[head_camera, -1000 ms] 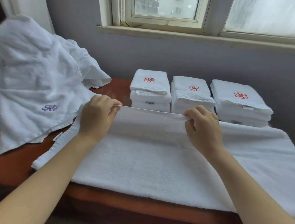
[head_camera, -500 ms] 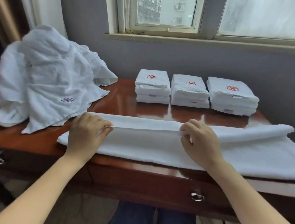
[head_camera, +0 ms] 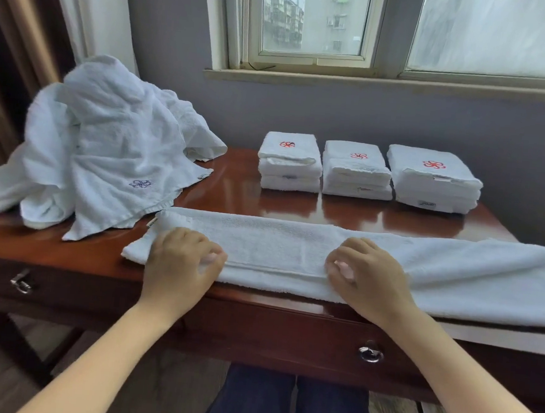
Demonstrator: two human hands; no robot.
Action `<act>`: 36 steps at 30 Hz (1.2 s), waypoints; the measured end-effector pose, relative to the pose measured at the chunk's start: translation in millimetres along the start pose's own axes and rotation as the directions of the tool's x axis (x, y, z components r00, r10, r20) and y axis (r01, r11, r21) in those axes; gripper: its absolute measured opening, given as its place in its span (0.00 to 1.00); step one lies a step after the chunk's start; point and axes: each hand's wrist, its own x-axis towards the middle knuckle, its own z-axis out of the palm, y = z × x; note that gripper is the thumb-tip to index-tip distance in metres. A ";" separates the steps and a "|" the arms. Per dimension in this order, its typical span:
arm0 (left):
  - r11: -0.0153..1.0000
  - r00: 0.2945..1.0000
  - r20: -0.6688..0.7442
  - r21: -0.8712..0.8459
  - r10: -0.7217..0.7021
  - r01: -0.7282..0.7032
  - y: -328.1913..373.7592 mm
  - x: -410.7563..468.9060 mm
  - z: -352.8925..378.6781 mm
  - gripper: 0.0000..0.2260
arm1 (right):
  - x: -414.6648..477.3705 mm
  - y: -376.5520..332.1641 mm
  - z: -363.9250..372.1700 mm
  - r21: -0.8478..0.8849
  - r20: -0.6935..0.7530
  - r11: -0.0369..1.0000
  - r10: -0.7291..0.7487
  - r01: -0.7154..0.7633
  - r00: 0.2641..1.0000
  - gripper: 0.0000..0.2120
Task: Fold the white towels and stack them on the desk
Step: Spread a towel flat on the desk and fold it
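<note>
Plain white towel (head_camera: 294, 240), red pinwheel emblems (head_camera: 433, 164) on white folded stacks (head_camera: 355, 177), violet emblem (head_camera: 140, 183) on crumpled heap (head_camera: 106, 141) (desk (head_camera: 233, 187) reddish-brown)

left hand (head_camera: 182, 261) pinches towel (head_camera: 277, 249) | right hand (head_camera: 370, 274) pinches towel | towel lies on desk (head_camera: 233, 187)

Long white towel (head_camera: 293, 250): folded lengthwise into a flat strip along the front edge of the desk (head_camera: 233, 193). Three squared stacks, left (head_camera: 289, 167), middle (head_camera: 356, 173) and right (head_camera: 432, 183), each topped by a red emblem, stand in a row toward the back edge. Unfolded heap (head_camera: 105, 154), blue emblem, sits crumpled at the left end.
</note>
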 end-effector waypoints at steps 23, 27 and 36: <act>0.982 0.911 0.368 0.062 -0.189 0.178 -23.9 74.5 48.6 0.19 | 98.1 -5.7 52.2 -0.014 0.204 0.998 0.068 -0.066 0.977 0.12; 0.903 0.783 0.475 0.345 -0.403 0.256 -58.5 68.5 40.4 0.28 | 107.2 -26.1 78.8 0.040 0.239 0.999 0.023 -0.034 0.971 0.14; 0.934 0.791 0.504 0.258 -0.347 0.245 -28.8 83.7 45.5 0.25 | 111.2 -17.1 75.6 0.141 0.423 0.989 -0.017 -0.047 0.906 0.21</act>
